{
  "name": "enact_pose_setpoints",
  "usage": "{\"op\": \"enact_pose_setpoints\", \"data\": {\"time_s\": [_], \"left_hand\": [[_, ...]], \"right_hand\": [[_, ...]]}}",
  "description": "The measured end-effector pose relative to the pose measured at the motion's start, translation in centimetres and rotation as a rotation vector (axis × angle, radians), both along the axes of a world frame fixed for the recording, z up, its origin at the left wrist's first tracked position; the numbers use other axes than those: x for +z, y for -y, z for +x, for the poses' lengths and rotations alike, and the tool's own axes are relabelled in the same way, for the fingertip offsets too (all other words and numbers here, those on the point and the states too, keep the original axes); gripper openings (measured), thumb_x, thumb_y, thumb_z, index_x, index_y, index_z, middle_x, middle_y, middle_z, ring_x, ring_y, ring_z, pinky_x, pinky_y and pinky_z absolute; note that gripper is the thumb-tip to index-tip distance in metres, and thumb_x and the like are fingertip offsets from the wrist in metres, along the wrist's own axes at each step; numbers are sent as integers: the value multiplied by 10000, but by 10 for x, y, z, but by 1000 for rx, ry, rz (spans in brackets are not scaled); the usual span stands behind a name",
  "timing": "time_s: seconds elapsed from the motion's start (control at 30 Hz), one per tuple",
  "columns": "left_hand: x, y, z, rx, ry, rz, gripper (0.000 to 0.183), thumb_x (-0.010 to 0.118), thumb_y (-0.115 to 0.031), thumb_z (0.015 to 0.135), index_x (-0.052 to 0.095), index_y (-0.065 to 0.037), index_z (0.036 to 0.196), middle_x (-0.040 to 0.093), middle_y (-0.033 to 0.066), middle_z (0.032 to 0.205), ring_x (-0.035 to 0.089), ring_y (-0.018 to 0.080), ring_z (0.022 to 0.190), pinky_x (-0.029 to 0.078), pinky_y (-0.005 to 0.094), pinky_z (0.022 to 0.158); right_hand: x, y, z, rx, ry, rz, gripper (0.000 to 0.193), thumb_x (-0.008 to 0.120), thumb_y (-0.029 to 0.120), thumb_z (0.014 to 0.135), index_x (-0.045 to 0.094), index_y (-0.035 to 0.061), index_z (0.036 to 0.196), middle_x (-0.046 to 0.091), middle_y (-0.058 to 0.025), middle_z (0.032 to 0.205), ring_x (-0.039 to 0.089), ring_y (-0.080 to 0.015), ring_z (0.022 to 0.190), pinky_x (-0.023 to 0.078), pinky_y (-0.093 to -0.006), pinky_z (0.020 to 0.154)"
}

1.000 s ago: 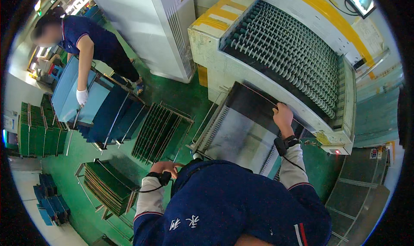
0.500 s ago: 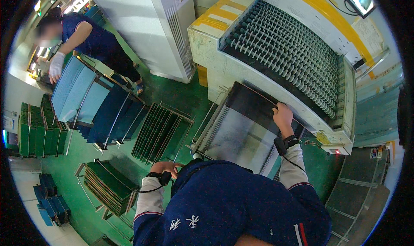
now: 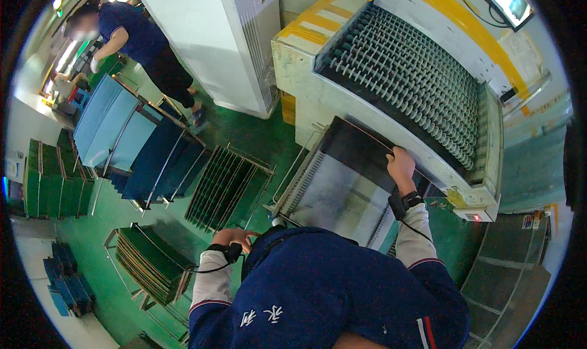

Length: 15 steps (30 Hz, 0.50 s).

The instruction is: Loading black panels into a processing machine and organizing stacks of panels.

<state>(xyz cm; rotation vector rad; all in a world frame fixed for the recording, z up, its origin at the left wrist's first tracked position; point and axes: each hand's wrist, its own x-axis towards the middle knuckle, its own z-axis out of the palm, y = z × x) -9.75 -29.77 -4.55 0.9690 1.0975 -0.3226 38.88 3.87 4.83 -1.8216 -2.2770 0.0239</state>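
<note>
My right hand (image 3: 400, 167) is closed on the upper edge of a flat dark panel (image 3: 358, 138) with a greyish middle. The panel lies in a rack with comb-like slotted sides (image 3: 302, 181), directly in front of me. My left hand (image 3: 235, 238) is low beside my waist, near the rack's left corner. Its visible fingers are apart and hold nothing I can see; part of the hand is hidden by my torso. Both wrists wear black bands with cables.
Ahead stands a machine with rows of rollers (image 3: 403, 86). To the left are a green-board rack (image 3: 229, 187), another loaded rack (image 3: 150, 263) and a cart of blue panels (image 3: 107, 126). A co-worker (image 3: 143, 40) stands behind that cart. A tall white cabinet (image 3: 211, 43) rises beyond.
The co-worker has straightened up and drawn a gloved hand back from the blue panels; a green board now shows near that hand. Both my hands stay in place.
</note>
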Motion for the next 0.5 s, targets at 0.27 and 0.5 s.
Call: {"op": "enact_pose_setpoints", "data": {"time_s": [0.27, 0.5], "left_hand": [[39, 12, 7, 217, 61, 111, 835, 718, -145, 728, 363, -218, 1481, 614, -23, 855, 587, 141, 764, 494, 292, 678], [70, -1, 15, 132, -16, 72, 927, 794, -226, 737, 277, -141, 1501, 670, 149, 1123, 657, 242, 985, 511, 394, 848]], "right_hand": [[-6, 11, 5, 39, -24, -86, 237, 668, 246, 813, 576, 35, 869, 625, -182, 891, 587, -410, 888, 459, -504, 732], [68, 8, 16, 100, 9, 22, 267, 684, 273, 791, 588, 24, 806, 615, -201, 830, 584, -426, 831, 440, -510, 705]]}}
